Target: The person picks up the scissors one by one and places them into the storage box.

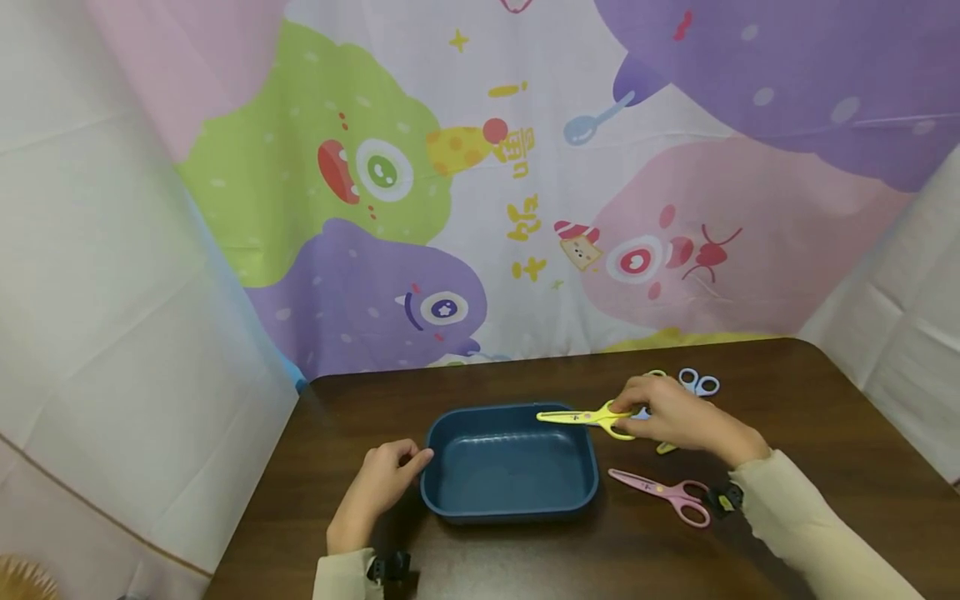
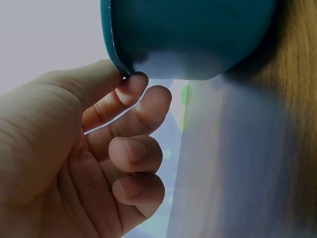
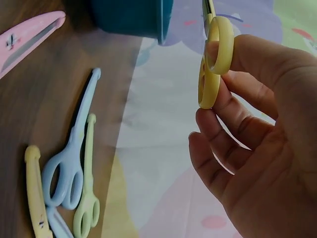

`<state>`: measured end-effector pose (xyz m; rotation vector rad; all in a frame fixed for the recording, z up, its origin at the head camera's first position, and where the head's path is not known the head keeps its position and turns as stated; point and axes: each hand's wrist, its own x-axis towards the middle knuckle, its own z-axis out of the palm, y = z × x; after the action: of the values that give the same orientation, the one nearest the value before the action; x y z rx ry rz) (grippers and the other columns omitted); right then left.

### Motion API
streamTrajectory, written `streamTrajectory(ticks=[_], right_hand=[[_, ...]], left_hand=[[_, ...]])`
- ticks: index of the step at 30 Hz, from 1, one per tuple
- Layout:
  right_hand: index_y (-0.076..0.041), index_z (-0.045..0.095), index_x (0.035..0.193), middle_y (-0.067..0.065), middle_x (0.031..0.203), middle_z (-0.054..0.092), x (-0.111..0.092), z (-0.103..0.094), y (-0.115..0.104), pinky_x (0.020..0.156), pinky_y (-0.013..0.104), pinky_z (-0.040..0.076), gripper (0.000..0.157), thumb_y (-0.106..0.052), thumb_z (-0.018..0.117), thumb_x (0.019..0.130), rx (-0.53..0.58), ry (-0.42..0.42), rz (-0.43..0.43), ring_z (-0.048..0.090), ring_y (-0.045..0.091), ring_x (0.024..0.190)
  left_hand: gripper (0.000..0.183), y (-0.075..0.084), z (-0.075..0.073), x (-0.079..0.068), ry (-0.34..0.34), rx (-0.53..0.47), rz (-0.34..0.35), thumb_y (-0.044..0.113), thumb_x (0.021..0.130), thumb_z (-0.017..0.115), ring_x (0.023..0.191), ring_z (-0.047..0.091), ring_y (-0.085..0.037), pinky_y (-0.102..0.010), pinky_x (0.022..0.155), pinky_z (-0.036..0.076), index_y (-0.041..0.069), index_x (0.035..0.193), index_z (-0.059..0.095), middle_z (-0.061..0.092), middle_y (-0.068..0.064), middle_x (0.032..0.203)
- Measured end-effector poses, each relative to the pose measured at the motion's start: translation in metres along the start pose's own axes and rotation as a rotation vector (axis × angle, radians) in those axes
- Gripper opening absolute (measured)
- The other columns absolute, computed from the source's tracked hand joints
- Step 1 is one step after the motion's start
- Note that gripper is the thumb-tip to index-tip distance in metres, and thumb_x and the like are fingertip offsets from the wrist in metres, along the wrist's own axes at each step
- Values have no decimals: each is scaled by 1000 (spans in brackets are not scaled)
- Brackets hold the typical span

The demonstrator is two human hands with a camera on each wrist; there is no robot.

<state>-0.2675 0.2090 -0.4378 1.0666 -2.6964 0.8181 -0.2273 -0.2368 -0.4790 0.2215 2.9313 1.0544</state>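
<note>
Right hand point(image 1: 671, 417): grasping; thumb and fingers pinch one handle loop of the yellow scissors point(image 1: 602, 415).
Yellow scissors: raised off the table, blades pointing left, away from the palm, crossing the box's far right corner in the head view; the handle grip probably keeps skin clear of the blades.
Left hand point(image 1: 378, 483): grasping; thumb and forefinger pinch the left rim of the blue box point(image 1: 510, 471), likely to steady it.
Blue box: between the hands, upright, open side up, bare inside.
Pink scissors point(image 1: 662, 490): flat on the table, nearer the body than the right hand.
Loose cluster: below the right hand, blue scissors point(image 3: 74, 141), green scissors point(image 3: 89, 178), a second yellow pair point(image 3: 35, 191), and another blue piece point(image 3: 59, 224), partly hidden.
Table point(image 1: 360, 417): dark brown wood grain, under everything.
Room: beyond both hands, a cartoon-monster curtain point(image 1: 525, 325); pale cloth point(image 1: 112, 250) hangs either side.
</note>
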Motion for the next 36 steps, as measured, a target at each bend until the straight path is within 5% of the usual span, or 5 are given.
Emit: streamTrajectory(ticks=[36], right_hand=[[-15, 80, 103, -3, 100, 73, 74, 16, -42, 82, 30, 57, 15, -22, 79, 90, 72, -134, 26, 68, 10, 92]], left_hand=[[33, 2, 0, 1, -1, -17, -31, 32, 100, 68, 61, 48, -13, -31, 61, 40, 13, 73, 64, 58, 3, 65]])
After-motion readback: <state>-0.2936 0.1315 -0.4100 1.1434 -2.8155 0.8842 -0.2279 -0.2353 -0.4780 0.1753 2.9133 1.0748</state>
